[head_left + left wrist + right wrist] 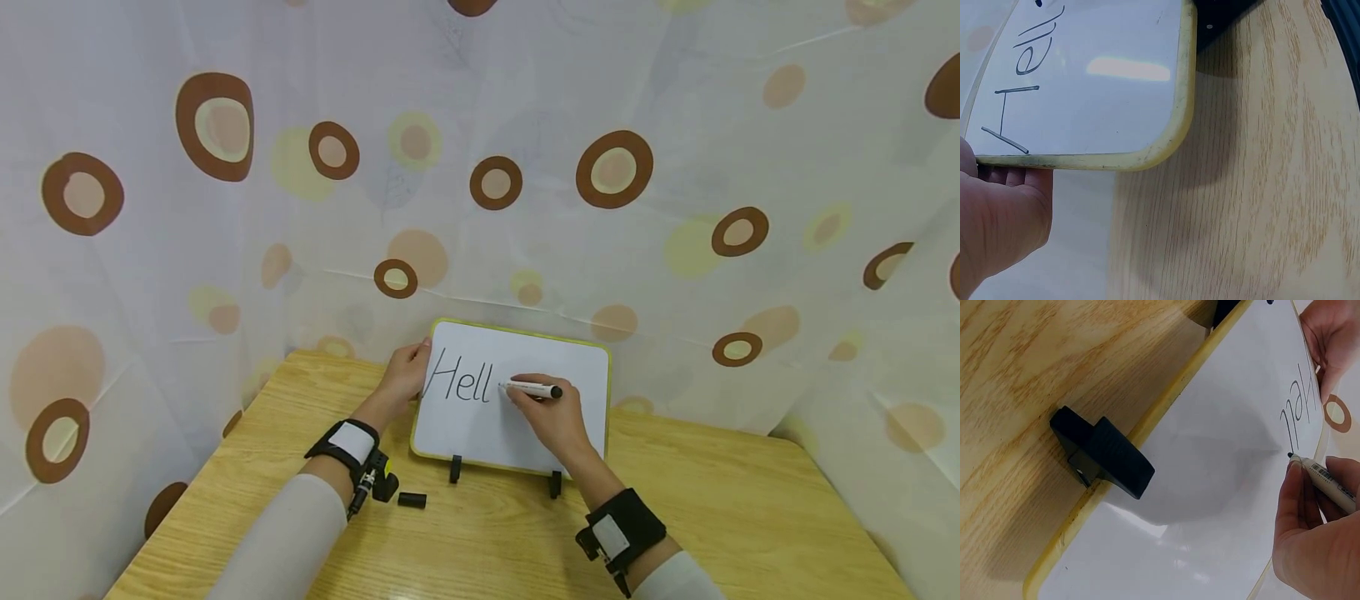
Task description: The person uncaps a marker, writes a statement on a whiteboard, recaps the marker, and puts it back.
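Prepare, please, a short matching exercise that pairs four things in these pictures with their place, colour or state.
Things:
1. Marker
2. Whiteboard
3. Black cap
4. Left hand

Place, colour or state:
A. Lying on the table, apart from both hands
B. Gripping a side edge
C. White, framed in yellow
D. Held in the fingers of the right hand

Pairs: 1-D, 2-C, 3-A, 4-B

In the head view, bare table (757,492) at lower right offered room to pass. The board (480,429) blocked the centre, two feet (455,469) jutting from its bottom edge; a cap (412,500) lay in the way at lower centre, between the sleeves (288,533), and the curtain (540,75) walled off the top.
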A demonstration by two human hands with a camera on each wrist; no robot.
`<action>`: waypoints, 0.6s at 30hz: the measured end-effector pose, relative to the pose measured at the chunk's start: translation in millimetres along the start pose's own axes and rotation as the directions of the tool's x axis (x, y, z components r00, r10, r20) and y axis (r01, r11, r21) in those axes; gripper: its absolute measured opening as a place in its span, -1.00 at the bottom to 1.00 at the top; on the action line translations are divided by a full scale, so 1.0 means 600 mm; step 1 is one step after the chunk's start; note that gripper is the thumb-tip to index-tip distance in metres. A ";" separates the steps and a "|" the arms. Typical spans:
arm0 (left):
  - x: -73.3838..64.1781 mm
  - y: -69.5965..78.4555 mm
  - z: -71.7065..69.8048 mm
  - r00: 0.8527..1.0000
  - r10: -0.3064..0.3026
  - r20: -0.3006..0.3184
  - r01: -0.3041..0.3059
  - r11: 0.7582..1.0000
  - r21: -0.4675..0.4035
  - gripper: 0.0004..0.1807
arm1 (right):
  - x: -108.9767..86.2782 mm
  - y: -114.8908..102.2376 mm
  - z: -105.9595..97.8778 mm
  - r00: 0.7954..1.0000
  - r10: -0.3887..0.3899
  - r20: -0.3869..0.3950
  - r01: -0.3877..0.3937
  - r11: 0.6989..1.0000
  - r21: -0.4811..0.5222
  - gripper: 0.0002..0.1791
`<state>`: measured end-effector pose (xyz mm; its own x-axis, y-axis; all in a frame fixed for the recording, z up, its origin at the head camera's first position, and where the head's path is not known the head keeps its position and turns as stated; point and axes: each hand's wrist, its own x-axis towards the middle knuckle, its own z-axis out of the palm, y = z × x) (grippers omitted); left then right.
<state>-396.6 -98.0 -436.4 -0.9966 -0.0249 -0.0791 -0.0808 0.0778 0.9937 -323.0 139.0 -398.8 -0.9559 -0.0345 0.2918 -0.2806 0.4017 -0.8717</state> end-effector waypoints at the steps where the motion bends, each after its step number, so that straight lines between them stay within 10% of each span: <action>1: 0.000 -0.001 0.000 1.000 0.002 0.002 -0.002 1.000 0.000 -0.46 | 0.000 0.000 0.001 1.000 -0.002 0.000 0.002 1.000 -0.002 -0.75; 18: -0.001 -0.001 0.000 1.000 -0.006 0.006 0.006 1.000 -0.004 -0.46 | 0.003 0.022 0.014 0.999 -0.028 0.045 0.032 0.996 -0.084 -0.84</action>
<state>-396.0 -98.2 -437.2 -0.9962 -0.0194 -0.0853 -0.0866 0.0740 0.9935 -329.1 136.3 -412.9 -0.9506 -0.0865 0.2982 -0.3024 0.4757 -0.8260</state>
